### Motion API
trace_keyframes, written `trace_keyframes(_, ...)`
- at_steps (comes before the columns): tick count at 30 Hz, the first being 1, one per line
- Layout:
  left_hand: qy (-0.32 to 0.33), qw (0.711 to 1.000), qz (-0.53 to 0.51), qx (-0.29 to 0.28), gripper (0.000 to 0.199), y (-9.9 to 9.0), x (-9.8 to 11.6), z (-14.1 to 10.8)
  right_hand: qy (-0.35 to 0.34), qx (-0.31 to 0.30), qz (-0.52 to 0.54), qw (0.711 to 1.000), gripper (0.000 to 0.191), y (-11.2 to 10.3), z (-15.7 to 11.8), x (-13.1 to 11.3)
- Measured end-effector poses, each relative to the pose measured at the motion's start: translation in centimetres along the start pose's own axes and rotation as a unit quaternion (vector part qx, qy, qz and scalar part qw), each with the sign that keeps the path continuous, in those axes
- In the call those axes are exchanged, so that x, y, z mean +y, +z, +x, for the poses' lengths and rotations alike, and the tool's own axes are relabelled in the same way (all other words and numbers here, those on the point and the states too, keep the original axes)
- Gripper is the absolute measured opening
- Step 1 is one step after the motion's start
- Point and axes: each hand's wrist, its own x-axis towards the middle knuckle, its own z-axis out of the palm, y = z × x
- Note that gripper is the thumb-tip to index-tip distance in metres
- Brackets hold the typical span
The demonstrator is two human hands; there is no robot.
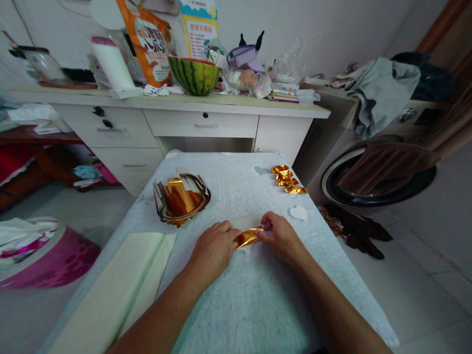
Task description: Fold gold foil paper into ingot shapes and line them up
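A strip of shiny gold foil paper [248,238] lies low on the table between my two hands, with a pale sheet [245,222] just behind it. My left hand [217,243] pinches the foil's left end, fingers curled together. At the right end, my right hand [280,233] grips the foil between thumb and bent fingers. Several folded gold foil pieces [285,182] sit in a row at the table's far right. To the far left stands a curled stack of gold foil sheets [182,199]. Pale folded paper [121,280] rests beside my left forearm.
The table has a light grey-blue cloth [236,187]. Behind it stands a white cabinet [206,123] bearing a cut watermelon [195,76] and an orange snack bag [149,46]. A pink bin [62,258] is on the left, a washing machine [339,128] on the right.
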Motion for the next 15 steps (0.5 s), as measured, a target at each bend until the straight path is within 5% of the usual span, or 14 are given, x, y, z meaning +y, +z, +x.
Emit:
trace_keyframes(7, -0.012, 0.999, -0.023, 0.025, 0.025, -0.1, 0.1, -0.2, -0.001, 0.023, -0.067, 0.998, 0.027, 0.4, -0.2, -0.2)
trace_keyframes(15, -0.131, 0.986, 0.063, 0.08, 0.045, -0.1, -0.7, -0.2, 0.026, 0.041, -0.119, 0.992, 0.02, 1.1, -0.3, -0.7)
